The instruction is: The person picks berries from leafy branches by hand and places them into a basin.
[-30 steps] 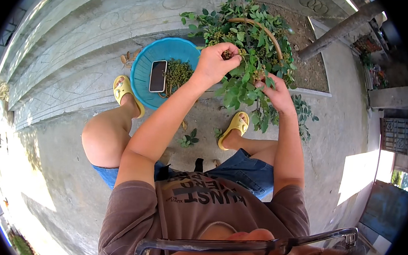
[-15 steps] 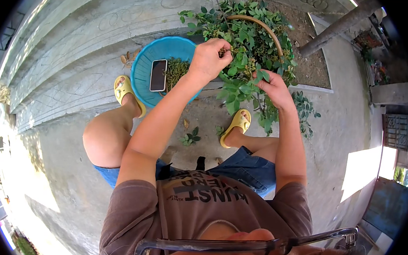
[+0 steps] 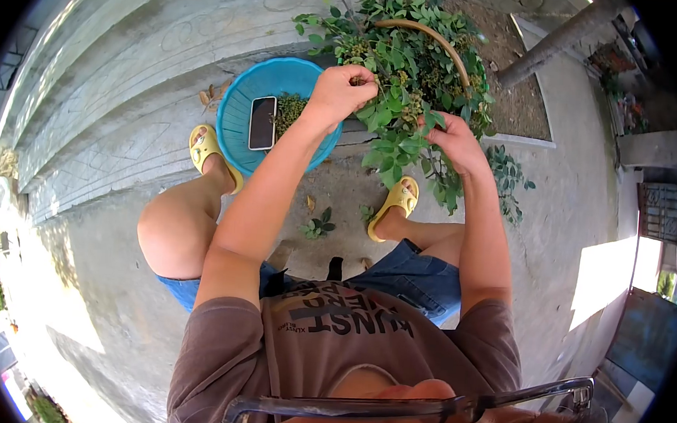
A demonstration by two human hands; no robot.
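My left hand is closed in a pinch at the left side of a leafy heap, its curled fingers around a small cluster of green berries, mostly hidden by them. My right hand pinches a leafy branch that hangs toward me, with berry clusters among its leaves. Under my left wrist stands a blue plastic basin, holding a pile of small green berries and a phone with a dark screen.
A basket with a curved brown handle holds the leafy branches. My feet in yellow slippers stand on both sides. Concrete steps rise at left; a post stands at the upper right. Fallen leaves lie on the ground.
My left hand has shifted slightly left, toward the basin, still pinched. My right hand keeps its hold on the branch, which has moved only a little.
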